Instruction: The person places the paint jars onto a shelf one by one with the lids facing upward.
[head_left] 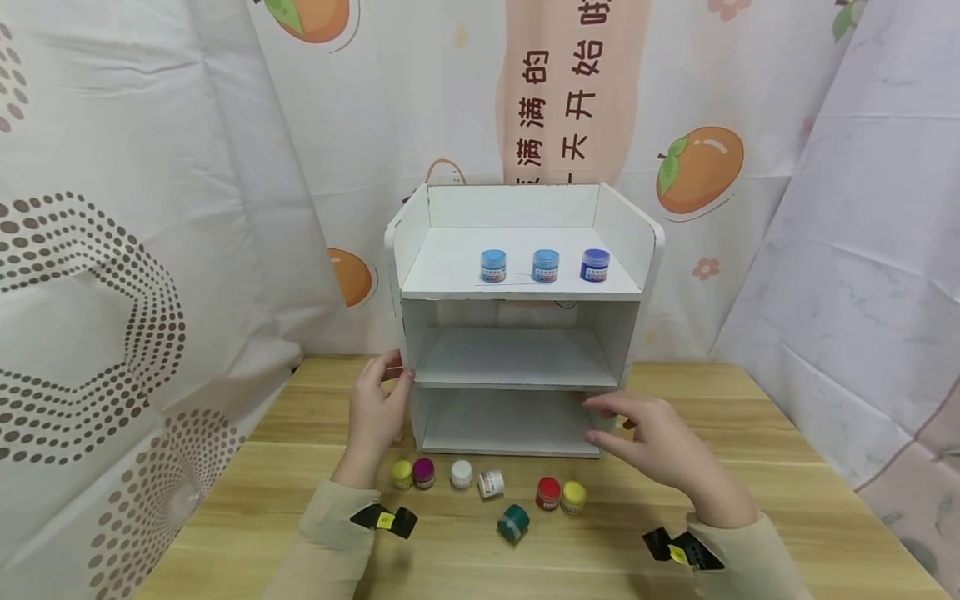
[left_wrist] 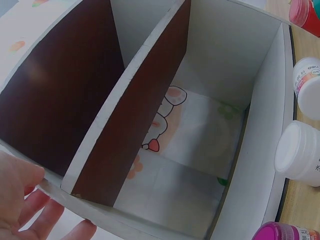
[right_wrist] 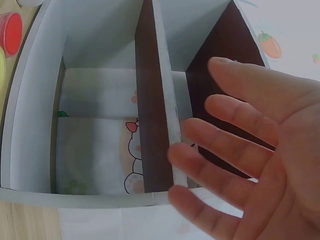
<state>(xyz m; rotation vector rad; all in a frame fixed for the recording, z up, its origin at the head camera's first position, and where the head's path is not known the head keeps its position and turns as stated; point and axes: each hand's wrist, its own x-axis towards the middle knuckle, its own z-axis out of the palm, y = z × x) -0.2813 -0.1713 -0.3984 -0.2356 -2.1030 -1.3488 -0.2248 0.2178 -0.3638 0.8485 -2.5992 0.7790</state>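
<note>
A white three-tier shelf point(head_left: 521, 297) stands on the wooden table between both hands. My left hand point(head_left: 377, 410) is at its left side panel, thumb right at the front edge. In the left wrist view, the relaxed fingers of the left hand point(left_wrist: 30, 205) lie along the outside of that panel. My right hand point(head_left: 654, 435) hovers by the lower right corner with fingers spread. Nothing is in the right hand point(right_wrist: 250, 155), seen in the right wrist view. On the shelf's top tier sit two light blue paint jars point(head_left: 493, 265) and a dark blue paint jar point(head_left: 595, 265).
In front of the shelf are a yellow jar point(head_left: 402, 474), a purple jar point(head_left: 423, 472), two white jars point(head_left: 461, 474), a red jar point(head_left: 548, 493) and another yellow jar point(head_left: 573, 497). A green jar point(head_left: 513, 524) lies tilted nearer me. A printed curtain point(head_left: 405, 92) hangs behind.
</note>
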